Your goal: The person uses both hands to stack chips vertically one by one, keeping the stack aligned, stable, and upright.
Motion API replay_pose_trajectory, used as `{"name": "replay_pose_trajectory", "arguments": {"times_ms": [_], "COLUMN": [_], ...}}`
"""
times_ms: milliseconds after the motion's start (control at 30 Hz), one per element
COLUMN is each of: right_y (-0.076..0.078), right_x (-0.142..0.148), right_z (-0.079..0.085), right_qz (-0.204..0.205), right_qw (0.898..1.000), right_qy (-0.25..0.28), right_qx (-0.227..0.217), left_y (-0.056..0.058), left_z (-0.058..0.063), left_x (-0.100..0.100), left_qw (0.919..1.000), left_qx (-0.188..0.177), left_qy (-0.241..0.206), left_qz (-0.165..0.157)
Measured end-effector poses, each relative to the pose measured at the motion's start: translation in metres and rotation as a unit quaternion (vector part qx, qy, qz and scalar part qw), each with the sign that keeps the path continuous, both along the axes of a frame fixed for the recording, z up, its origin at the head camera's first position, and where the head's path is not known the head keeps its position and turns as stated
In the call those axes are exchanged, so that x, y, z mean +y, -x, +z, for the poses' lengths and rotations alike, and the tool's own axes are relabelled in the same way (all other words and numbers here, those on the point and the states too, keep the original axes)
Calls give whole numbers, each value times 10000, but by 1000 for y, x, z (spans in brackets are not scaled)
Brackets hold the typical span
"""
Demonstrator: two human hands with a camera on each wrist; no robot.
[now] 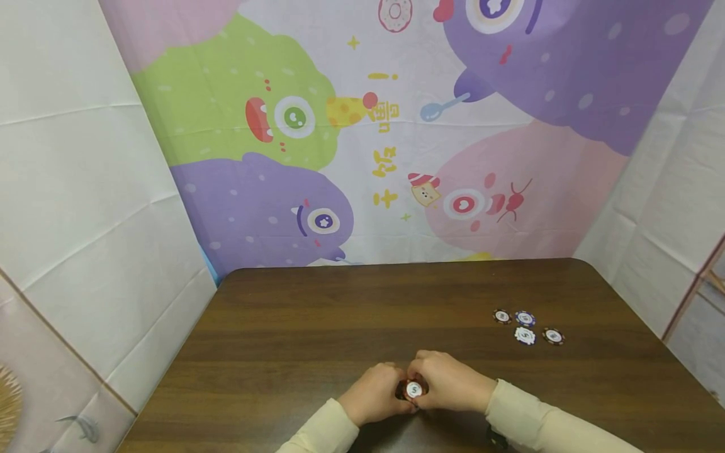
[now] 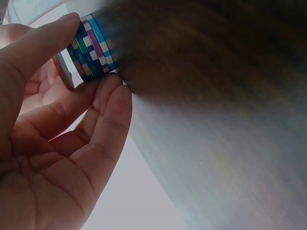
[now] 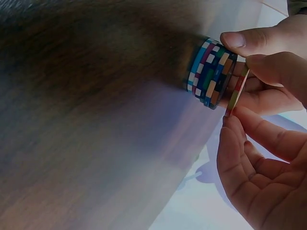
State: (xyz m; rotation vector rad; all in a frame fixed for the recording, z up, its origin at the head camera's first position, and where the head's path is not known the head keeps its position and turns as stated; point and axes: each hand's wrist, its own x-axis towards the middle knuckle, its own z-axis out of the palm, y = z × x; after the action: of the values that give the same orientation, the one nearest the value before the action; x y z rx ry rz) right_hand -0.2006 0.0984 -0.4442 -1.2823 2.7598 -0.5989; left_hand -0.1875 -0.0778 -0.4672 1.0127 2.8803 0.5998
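In the wrist views a short stack of poker chips (image 3: 208,72) with blue, purple, green and tan edges stands on the table. My left hand (image 1: 376,395) grips it from the side, thumb and fingertips around its edge. My right hand (image 1: 453,382) pinches one poker chip (image 3: 238,91), red and yellow at the edge, by its rim between thumb and fingers. This chip, with a white "5" face in the head view, is tilted and close over the top of the stack. Both hands meet near the table's front edge, hiding much of the stack from above.
Several loose poker chips lie on the right of the brown table (image 1: 317,314): a dark one (image 1: 501,316), a blue one (image 1: 525,318), a white one (image 1: 525,336) and another dark one (image 1: 553,336). A cartoon-printed cloth (image 1: 385,233) hangs behind the table.
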Motion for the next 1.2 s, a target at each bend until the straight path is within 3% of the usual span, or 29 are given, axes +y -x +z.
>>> {"name": "replay_pose_trajectory", "arguments": {"times_ms": [733, 1000, 1200], "right_y": [2, 6, 14], "right_x": [3, 9, 21], "right_z": [-6, -1, 8], "right_qz": [-22, -230, -583], "right_qw": [9999, 9994, 9981], "right_qy": [19, 96, 188], "right_qx": [-168, -225, -81], "left_y": [0, 1, -1], "left_z": [0, -1, 0], "left_x": [0, 0, 0], "left_qw": [10000, 9999, 9997], "left_qx": [3, -114, -86], "left_qy": [-32, -74, 145], "left_qz": [-26, -10, 179]}}
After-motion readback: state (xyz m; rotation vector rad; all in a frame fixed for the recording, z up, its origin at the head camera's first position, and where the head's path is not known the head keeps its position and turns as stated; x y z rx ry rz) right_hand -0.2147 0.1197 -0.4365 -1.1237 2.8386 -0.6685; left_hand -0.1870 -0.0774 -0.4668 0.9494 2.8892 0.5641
